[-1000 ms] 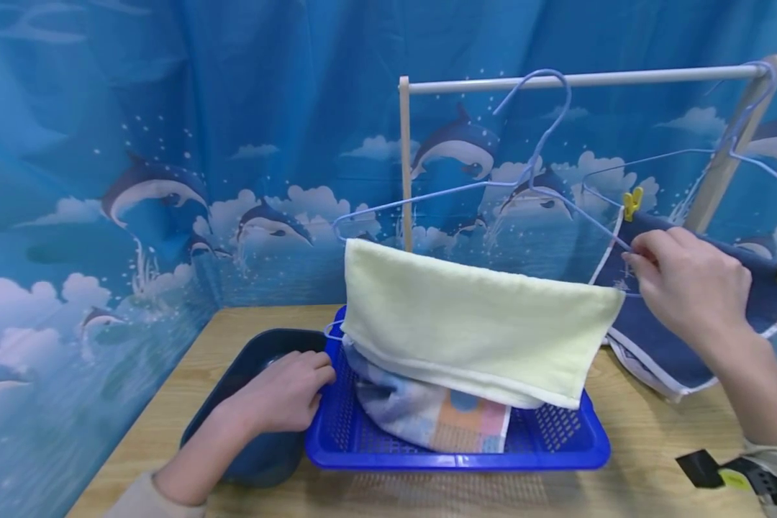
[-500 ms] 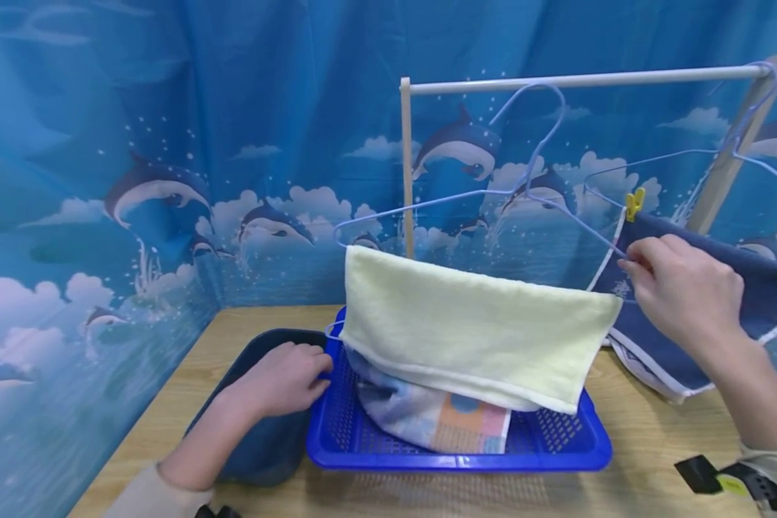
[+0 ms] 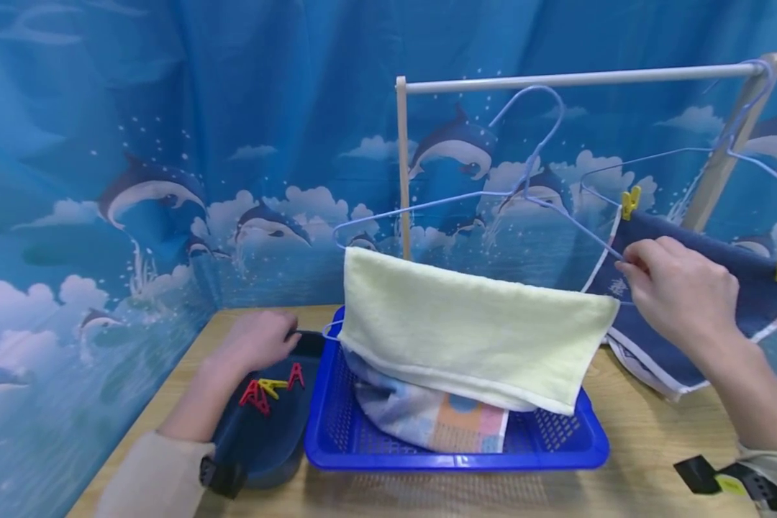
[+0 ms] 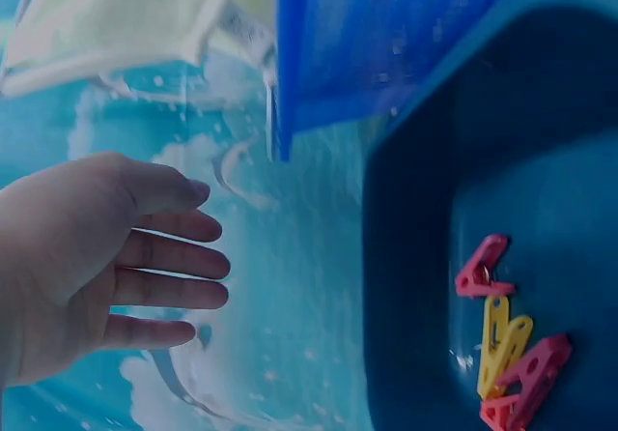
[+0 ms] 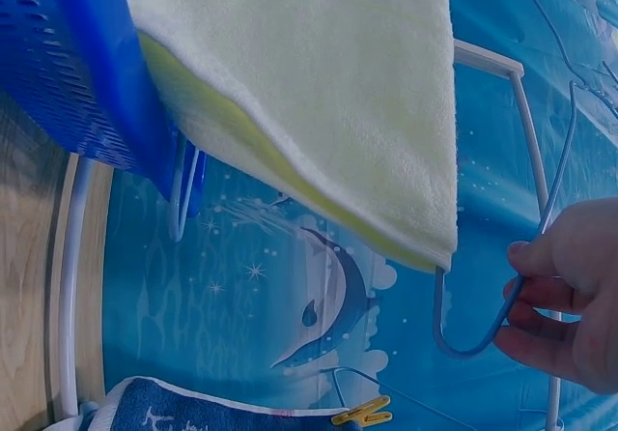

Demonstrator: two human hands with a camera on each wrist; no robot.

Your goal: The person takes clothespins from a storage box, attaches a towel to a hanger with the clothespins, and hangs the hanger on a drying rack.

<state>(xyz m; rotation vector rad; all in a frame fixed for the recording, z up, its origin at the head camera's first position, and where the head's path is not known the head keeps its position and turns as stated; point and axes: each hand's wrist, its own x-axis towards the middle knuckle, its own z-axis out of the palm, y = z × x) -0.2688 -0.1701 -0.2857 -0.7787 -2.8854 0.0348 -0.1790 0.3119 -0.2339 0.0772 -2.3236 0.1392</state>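
Note:
My right hand point(image 3: 686, 288) grips the right end of a light-blue wire hanger point(image 3: 544, 88); the right wrist view shows fingers and thumb around its bent corner. A pale yellow towel point(image 3: 479, 324) is folded over the hanger's lower bar, its right side lower, hanging over the blue basket point(image 3: 456, 462). My left hand point(image 4: 145, 257) holds nothing, its fingers loosely extended, near the far-left rim of the dark bin point(image 3: 265, 450). In the bin lie red clothespins point(image 4: 537, 378) and a yellow clothespin point(image 4: 494, 334).
A multicoloured cloth point(image 3: 427, 421) lies in the basket. Behind stands a drying rack point(image 3: 479, 85) with a second hanger point(image 3: 647, 160) at its right end, bearing a navy cloth point(image 3: 660, 316) held by yellow clothespins point(image 3: 631, 203). A dolphin-printed curtain point(image 3: 168, 273) backs the wooden table point(image 3: 647, 446).
My left hand has moved left and away from the basket's rim, uncovering the clothespins in the bin. The hanger and towel in my right hand have dropped slightly.

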